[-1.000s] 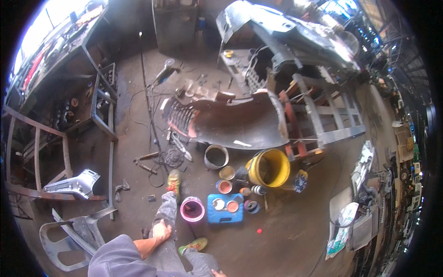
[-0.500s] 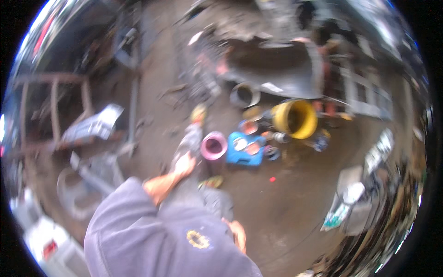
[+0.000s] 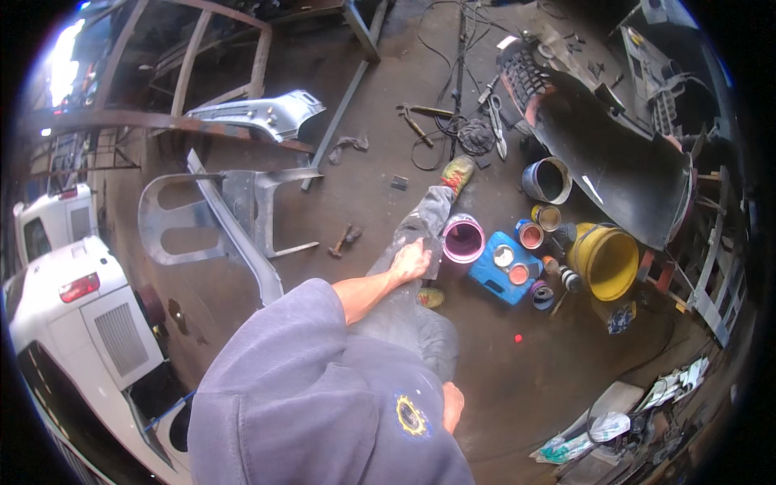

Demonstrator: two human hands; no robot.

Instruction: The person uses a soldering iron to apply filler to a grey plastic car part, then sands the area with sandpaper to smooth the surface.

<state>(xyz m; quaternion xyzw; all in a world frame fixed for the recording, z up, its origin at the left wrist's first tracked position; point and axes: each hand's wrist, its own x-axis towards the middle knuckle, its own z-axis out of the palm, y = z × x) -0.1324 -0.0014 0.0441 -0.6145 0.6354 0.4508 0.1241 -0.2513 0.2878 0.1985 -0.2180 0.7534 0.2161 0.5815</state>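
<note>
My left hand (image 3: 412, 260) rests at my outstretched leg with its fingers closed on a dark grey flat piece (image 3: 432, 259), whose kind I cannot make out. Just right of that hand stands a pink-rimmed bucket (image 3: 462, 260). My right hand (image 3: 453, 404) is low beside my body, partly hidden by the grey sweatshirt; its fingers do not show clearly. A yellow-green shoe (image 3: 457, 174) is on the foot ahead. Beyond the bucket lies a blue case (image 3: 485, 268) carrying open tins, with a large yellow bucket (image 3: 579, 252) to its right.
A black car bumper (image 3: 618, 158) lies at the far right, near a grey bucket (image 3: 529, 183). Cables and large shears (image 3: 496, 128) are ahead. On the left are a hammer (image 3: 343, 241), a grey metal panel (image 3: 238, 202), a steel frame (image 3: 188, 65) and a white vehicle (image 3: 85, 295).
The view has turned, so the surroundings have shifted and the blur has cleared. The white vehicle shows more fully. My left hand stays low by my leg, beside the pink-rimmed bucket.
</note>
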